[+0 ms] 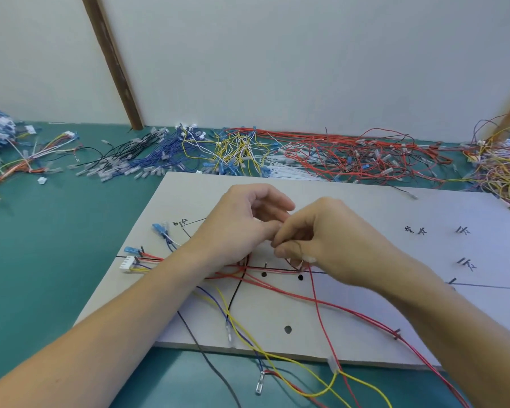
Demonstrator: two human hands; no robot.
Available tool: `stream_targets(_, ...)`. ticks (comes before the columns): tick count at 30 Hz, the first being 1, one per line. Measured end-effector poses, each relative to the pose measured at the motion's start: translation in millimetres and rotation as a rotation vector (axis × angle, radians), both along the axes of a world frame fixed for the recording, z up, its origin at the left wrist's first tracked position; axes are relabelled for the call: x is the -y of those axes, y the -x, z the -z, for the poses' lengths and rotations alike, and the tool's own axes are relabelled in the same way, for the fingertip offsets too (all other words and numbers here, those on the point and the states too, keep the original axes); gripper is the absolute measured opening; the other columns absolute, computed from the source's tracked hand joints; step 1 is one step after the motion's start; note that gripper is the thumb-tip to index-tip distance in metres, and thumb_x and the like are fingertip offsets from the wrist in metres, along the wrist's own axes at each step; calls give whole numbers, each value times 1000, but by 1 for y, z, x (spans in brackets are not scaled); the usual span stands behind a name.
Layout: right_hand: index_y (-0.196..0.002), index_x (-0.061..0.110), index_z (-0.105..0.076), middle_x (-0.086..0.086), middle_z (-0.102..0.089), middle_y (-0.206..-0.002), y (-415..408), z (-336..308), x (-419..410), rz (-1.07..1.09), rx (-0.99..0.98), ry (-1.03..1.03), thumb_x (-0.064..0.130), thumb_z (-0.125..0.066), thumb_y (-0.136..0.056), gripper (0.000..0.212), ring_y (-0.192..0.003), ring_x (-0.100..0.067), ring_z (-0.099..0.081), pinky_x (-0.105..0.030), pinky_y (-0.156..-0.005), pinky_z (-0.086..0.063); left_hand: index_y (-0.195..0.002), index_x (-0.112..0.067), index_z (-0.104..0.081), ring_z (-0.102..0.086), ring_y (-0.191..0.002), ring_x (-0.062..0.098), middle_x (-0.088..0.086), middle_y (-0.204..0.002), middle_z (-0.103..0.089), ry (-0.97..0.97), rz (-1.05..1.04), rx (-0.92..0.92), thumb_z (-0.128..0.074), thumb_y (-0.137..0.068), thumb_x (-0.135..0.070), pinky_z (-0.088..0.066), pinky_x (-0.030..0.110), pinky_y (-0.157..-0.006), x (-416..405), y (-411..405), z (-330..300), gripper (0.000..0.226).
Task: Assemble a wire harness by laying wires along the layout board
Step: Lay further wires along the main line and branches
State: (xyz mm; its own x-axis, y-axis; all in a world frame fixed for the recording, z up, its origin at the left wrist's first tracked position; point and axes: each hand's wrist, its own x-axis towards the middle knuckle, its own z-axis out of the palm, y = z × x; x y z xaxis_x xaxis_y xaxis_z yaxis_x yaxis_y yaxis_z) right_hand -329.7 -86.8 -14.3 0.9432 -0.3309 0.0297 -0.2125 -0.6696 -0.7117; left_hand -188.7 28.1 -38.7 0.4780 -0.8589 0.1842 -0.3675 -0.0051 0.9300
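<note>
Green table under everything, white wall behind w/ a brown strip leaning across it. Pale layout board lies flat on the table beneath both hands, marked w/ black lines, handwritten labels and a few dark holes.

Beyond the hands, along the table's far edge — loose stock wire in piles: red wire pile past the right hand, yellow/white bunch straight ahead, blue/black bunch past the left hand, mixed bundle far left, tangled yellow/purple heap far right.

Left hand and right hand meet over the board's middle, fingertips touching. Left hand's thumb and fingers curl narrow; can't tell whether they pinch anything. Right hand's fingers are curled tight, pinching a thin wire w/ a small clear terminal just under the knuckles; red wire drops from there toward the viewer and off the board's near edge.

More red wires fan out below the hands toward the near right. Yellow wire and a blue one run from under the left forearm off the near edge, ending in clear terminals on the table. Left of the left hand — white connector w/ coloured leads, plus blue terminals beside pegs.
</note>
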Motion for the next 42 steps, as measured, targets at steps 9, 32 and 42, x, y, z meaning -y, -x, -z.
stream_targets(9,-82,12,-80,-7,-76,-67,-5,-1,23,19,-94,-197,-1,-77,-84,13,-60,-19,-73,-25,-59,-57,-73,-20,-67,-55,-61,6,-8,-69,-67,76,40,352,-57,-69,3,-40,14,-58,-4,14,-6,26)
stream_targets(32,-82,10,-80,-5,-71,-64,-37,-3,45,196,-228,-323,8,-81,-82,3,-50,-11,-61,-20,-47,-50,-71,-18,-78,-48,-47,5,-7,-50,-57,-79,99,549,-75,-79,-10,-36,17,-51,-6,11,0,12)
stream_targets(42,-68,17,-80,1,-67,-55,-54,-1,39,247,-282,-269,11,-78,-76,11,-37,-9,-42,-17,-40,-30,-91,-25,-69,-61,-52,8,-2,-70,-77,-125,-117,42,-83,-85,-28,-45,20,-56,0,-4,-1,16)
